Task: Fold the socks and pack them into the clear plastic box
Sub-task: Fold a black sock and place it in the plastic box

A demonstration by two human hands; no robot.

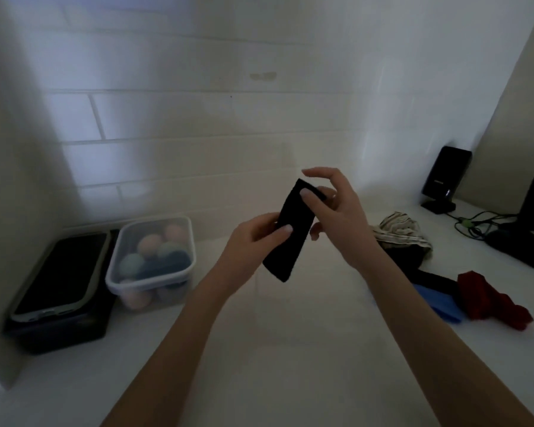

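**Operator:** Head view, step in hand: what is held, and where?

**Supervisor:** One black sock (pixel 290 232) is held in the air above the white counter (pixel 290 349), between both hands; the left hand (pixel 253 238) pinches its middle, thumb on the near face and fingers behind; the right hand (pixel 330 204) grips the upper end with thumb and middle fingers, while its forefinger stands lifted clear of the cloth.

**Operator:** Procedure for a clean fold?

**Supervisor:** My judgement: keep the left pinch fixed as the hinge; bring the upper end down onto the lower end with edges matched; press the crease flat before letting go; a loose grip would probably let the layers slide apart.

**Operator:** Destination?

**Supervisor:** The clear box (pixel 151 260) stands on the counter to the left, lid off, already holding rolled socks in pale and blue colours; it sits just beside a dark case (pixel 59 288); free room at the top looks small, so place the fold flat.

**Operator:** Remaining stock?

**Supervisor:** A loose pile (pixel 413 241) lies to the right, with a blue sock (pixel 441 303) and a red sock (pixel 490 303) near it; the task appears partly done.
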